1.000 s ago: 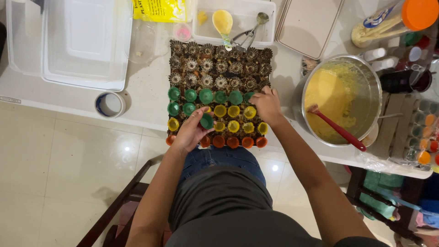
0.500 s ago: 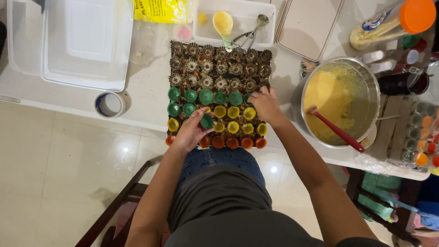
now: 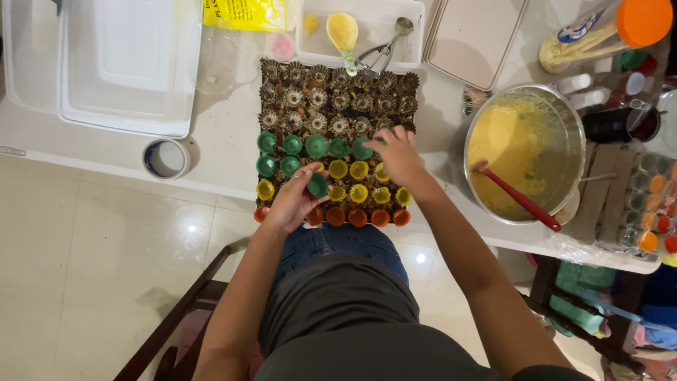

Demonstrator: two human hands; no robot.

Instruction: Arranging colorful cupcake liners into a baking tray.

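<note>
At the far left of the bench lies a white lid, and near the bench edge below it stands a tape roll. Next comes the tray, packed with small fluted cups: dark patterned ones at the back, then green, yellow and orange rows toward the person. The left hand rests over the tray's front left part, its fingers pinched around a green cup held just above the yellow row. The right hand reaches onto the tray's right side at the end of the green row; its fingers are curled down onto the cups there, but whether they grip one I cannot tell. Behind the tray sits a white tub with a yellow spoon in it. Right of the tray stands a steel bowl of yellow batter with a red spatula leaning in it.
</note>
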